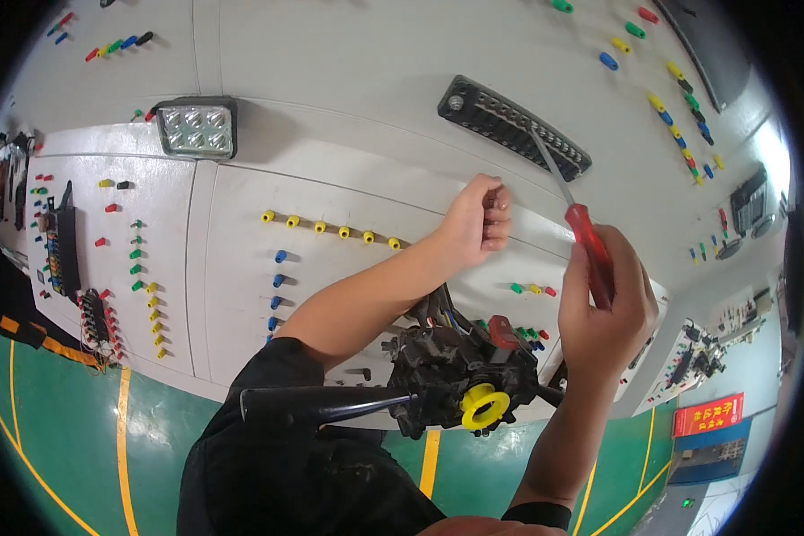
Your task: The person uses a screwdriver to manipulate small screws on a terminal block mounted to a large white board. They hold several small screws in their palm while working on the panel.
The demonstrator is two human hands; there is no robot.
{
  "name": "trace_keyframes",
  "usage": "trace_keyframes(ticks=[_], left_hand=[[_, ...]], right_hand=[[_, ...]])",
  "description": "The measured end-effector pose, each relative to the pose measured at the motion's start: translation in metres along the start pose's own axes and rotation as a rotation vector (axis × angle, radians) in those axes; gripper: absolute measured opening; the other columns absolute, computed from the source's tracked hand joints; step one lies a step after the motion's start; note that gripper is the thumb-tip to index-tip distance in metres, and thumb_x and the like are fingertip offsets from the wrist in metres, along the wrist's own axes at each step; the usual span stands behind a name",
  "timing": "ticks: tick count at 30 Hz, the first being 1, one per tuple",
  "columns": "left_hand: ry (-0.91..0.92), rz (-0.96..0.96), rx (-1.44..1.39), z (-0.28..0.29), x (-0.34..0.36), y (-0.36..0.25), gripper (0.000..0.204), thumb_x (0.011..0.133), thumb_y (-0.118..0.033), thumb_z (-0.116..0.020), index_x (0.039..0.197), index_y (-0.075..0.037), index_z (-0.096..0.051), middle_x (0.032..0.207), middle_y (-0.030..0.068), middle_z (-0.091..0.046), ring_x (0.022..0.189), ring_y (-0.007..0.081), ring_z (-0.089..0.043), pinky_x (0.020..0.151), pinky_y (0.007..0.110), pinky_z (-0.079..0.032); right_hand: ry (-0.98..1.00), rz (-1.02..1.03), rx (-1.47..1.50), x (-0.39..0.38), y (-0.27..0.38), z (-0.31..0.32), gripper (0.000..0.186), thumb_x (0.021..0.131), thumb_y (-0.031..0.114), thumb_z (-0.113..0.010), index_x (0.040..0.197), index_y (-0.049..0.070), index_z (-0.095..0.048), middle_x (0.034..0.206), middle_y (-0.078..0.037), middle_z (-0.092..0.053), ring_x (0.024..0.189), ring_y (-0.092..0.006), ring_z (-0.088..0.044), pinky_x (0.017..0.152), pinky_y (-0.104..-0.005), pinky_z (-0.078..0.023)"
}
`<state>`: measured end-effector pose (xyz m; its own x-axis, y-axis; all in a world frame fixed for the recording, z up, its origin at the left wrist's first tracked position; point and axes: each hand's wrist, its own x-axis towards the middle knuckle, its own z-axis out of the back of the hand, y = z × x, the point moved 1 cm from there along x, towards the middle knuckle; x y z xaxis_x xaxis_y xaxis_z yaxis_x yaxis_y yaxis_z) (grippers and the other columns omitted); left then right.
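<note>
Your left grip (476,221) is curled closed, and your right grip (618,299) squeezes the red screwdriver (584,234), its tip at the black strip (495,120) on the panel (330,80), likely poking, which needs steady aim.

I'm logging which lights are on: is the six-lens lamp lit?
Unlit, it appears: the lamp's six lenses look silver-grey, with no glow on the pale panel around it.

Black sleeves (277,364) — short, bare forearms (371,288), bare fingers (498,230)
</note>
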<state>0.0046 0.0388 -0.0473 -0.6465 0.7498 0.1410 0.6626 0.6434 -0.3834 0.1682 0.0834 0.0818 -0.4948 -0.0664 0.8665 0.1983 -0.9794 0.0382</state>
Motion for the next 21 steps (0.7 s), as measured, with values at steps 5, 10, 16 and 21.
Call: trace_keyframes(ticks=[5,10,16,21], left_hand=[[0.004,0.007,0.002,0.0023,-0.0022,-0.0025,0.032,0.084,-0.037,-0.048,0.063,-0.014,-0.038,0.054,-0.006,-0.024,0.042,0.0079,-0.021,0.036,0.024,-0.016],[-0.003,0.016,0.0,-0.0021,-0.001,-0.005,0.032,0.084,-0.036,-0.047,0.063,-0.014,-0.038,0.054,-0.0058,-0.023,0.042,0.0078,-0.021,0.036,0.024,-0.016],[0.021,0.013,0.005,0.0015,0.0007,0.0003,0.03,0.084,-0.034,-0.047,0.063,-0.014,-0.038,0.054,-0.0056,-0.023,0.042,0.0082,-0.021,0.036,0.024,-0.016],[-0.007,0.012,0.022,-0.0023,-0.0023,0.0,0.03,0.084,-0.033,-0.046,0.062,-0.015,-0.037,0.054,-0.0055,-0.024,0.042,0.0082,-0.021,0.036,0.025,-0.016]], right_hand=[[0.01,0.0,-0.001,-0.0012,-0.0016,0.0005,0.021,0.073,0.005,-0.066,0.095,0.004,-0.063,0.073,-0.008,-0.061,0.055,-0.0198,-0.057,0.049,-0.0282,-0.044],[0.03,-0.043,-0.031,-0.0033,-0.0006,0.0002,0.022,0.074,0.006,-0.066,0.096,0.004,-0.063,0.073,-0.008,-0.061,0.055,-0.0199,-0.057,0.049,-0.0282,-0.044],[0.002,0.045,-0.025,-0.0009,-0.0025,0.0003,0.022,0.074,0.007,-0.067,0.096,0.005,-0.063,0.073,-0.008,-0.061,0.055,-0.0198,-0.057,0.048,-0.0273,-0.044],[0.046,-0.05,-0.058,-0.0014,0.0047,0.0038,0.021,0.075,0.008,-0.066,0.096,0.005,-0.064,0.073,-0.007,-0.061,0.055,-0.0187,-0.057,0.049,-0.0276,-0.044]])
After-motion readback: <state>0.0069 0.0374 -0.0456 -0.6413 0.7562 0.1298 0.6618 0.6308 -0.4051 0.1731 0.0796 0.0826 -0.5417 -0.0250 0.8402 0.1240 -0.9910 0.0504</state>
